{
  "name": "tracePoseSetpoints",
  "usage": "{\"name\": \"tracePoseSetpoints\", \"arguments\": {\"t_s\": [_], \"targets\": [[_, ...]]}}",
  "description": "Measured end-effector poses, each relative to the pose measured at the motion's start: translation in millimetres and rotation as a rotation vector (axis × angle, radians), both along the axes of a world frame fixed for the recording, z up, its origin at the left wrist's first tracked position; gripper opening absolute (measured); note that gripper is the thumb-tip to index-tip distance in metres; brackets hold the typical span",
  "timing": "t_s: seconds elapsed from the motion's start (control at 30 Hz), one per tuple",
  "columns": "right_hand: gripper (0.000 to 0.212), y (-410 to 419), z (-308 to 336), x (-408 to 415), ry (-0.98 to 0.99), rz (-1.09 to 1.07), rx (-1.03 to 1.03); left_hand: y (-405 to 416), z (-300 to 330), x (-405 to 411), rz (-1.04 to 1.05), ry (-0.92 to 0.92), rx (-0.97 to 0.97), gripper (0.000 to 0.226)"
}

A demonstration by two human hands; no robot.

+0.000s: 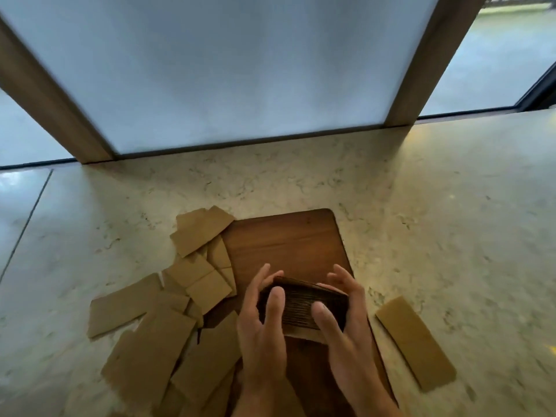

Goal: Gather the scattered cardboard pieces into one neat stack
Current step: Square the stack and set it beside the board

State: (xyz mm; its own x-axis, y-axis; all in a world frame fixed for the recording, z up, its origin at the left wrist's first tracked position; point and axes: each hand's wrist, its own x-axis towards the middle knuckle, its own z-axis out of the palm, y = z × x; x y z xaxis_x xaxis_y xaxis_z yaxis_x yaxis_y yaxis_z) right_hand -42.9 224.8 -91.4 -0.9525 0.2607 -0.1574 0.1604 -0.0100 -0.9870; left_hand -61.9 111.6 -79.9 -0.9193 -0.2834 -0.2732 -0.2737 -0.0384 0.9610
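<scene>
Stack of cardboard pieces (302,305) sits between both hands above the near half of a dark wooden board (285,239), edges facing the camera, in shadow. Left hand (264,317) clasps the stack's left end, thumb on the near face, fingers curled round the far side. Right hand (343,320) clasps the right end the same way, thumb on the near face, fingers partly lifted above the top. Whether the stack's bottom touches the board: cannot tell. Loose cardboard pieces (156,326) lie scattered and overlapping left of the board on the marble counter (436,206), several lapping onto the board's left edge. One long cardboard strip (415,341) lies alone right of the board, apart from the right hand. Frosted window panel (240,70) rises behind the counter.
</scene>
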Motion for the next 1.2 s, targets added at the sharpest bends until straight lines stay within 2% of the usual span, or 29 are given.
{"name": "tracePoseSetpoints", "arguments": {"t_s": [0.1,0.17,0.23,0.33,0.5,0.57,0.67,0.7,0.77,0.83,0.9,1.0,1.1,1.2], "targets": [[0.027,-19,-1,-15,-0.066,-0.343,-0.107,14,-12,-7,0.179,-0.021,-0.022,0.049],[0.007,-19,-4,-19,-0.047,-0.394,0.022,17,-19,-8,0.247,0.002,-0.080,0.033],[0.011,-17,-10,-16,-0.062,-0.357,0.081,19,-27,-8,0.267,0.025,-0.119,0.019],[0.020,-15,-14,-14,-0.056,-0.342,0.006,19,-32,-6,0.263,0.070,-0.161,0.030],[0.031,-7,-23,-14,-0.044,-0.167,0.068,18,-33,-3,0.217,0.123,-0.109,0.027],[0.040,-3,-23,-14,-0.039,-0.084,0.201,18,-34,-2,0.214,0.127,-0.130,0.025],[0.046,9,-7,-13,0.035,0.072,0.704,17,-34,-1,0.219,0.129,-0.143,0.024],[0.047,13,3,-13,0.068,0.176,0.844,16,-35,-1,0.216,0.129,-0.131,0.024],[0.052,21,25,-15,0.063,0.489,0.997,15,-35,-2,0.208,0.135,-0.107,0.031],[0.070,22,38,-19,0.037,0.762,1.143,15,-34,-2,0.202,0.156,-0.083,0.034],[0.069,18,43,-28,0.101,0.839,1.298,15,-33,-2,0.179,0.174,-0.067,0.032],[0.058,12,46,-37,0.189,0.862,1.350,10,-30,-2,0.109,0.169,-0.082,0.031],[0.060,5,38,-36,0.233,0.904,1.421,6,-32,-2,0.045,0.149,-0.123,0.035],[0.067,2,27,-32,0.275,0.892,1.430,3,-34,0,0.027,0.111,-0.084,0.038]]}}
